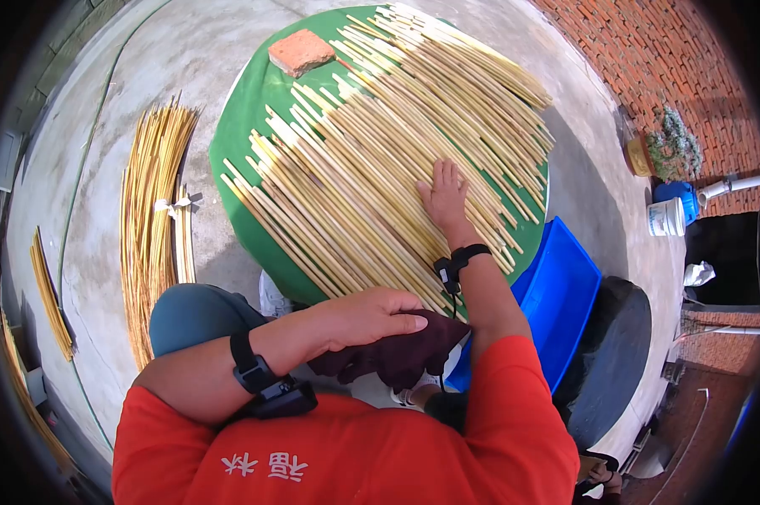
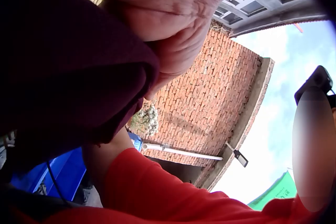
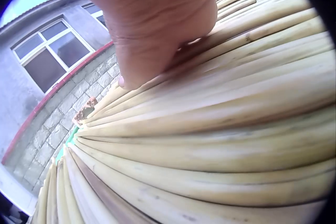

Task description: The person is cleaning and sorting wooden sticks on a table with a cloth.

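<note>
Many pale, peeled sticks point(image 1: 355, 185) lie side by side across a round green-covered table point(image 1: 237, 202). My right hand point(image 1: 446, 198) rests palm down on them, right of the middle, fingers spread a little; in the right wrist view the hand point(image 3: 157, 24) touches the sticks point(image 3: 210, 134). Close to my body, the left hand point(image 1: 372, 318) grips a dark maroon cloth point(image 1: 388, 353), its thumb lying over the fabric. In the left wrist view the cloth point(image 2: 79, 71) hangs beside the left hand point(image 2: 168, 19), whose fingertips are partly hidden.
A brick point(image 1: 301, 52) sits at the table's far edge. Left on the concrete floor lies a tied bundle of sticks point(image 1: 148, 227), with a smaller bunch point(image 1: 52, 295) farther left. A blue bin point(image 1: 561, 295) stands right of the table, beside a black round object point(image 1: 620, 362).
</note>
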The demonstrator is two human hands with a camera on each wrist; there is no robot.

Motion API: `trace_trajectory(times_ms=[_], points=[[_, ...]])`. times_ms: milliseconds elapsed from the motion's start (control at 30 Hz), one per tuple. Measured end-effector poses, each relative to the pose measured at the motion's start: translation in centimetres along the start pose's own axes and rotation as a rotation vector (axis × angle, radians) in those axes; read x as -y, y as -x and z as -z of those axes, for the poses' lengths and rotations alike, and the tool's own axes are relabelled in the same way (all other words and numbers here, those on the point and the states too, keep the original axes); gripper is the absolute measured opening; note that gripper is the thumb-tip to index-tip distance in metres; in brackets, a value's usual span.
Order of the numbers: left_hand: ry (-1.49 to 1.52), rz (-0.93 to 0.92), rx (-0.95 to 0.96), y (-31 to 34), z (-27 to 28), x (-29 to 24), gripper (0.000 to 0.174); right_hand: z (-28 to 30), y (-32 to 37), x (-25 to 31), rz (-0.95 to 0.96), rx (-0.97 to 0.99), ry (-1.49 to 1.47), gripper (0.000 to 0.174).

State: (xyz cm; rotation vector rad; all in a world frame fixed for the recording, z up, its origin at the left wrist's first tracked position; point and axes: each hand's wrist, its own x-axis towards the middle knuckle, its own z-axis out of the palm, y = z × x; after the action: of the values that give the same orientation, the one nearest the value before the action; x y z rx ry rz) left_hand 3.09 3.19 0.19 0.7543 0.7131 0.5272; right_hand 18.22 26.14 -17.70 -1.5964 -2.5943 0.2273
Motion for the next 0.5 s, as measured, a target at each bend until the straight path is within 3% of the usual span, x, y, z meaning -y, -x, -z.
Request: trace_trajectory(times_ms=[500], points=[[-0.130, 0.013, -0.024, 0.4, 0.1, -0.3, 0.025, 0.3, -2.2, 0.1, -0.097, 0.045, 0.010, 0.075]])
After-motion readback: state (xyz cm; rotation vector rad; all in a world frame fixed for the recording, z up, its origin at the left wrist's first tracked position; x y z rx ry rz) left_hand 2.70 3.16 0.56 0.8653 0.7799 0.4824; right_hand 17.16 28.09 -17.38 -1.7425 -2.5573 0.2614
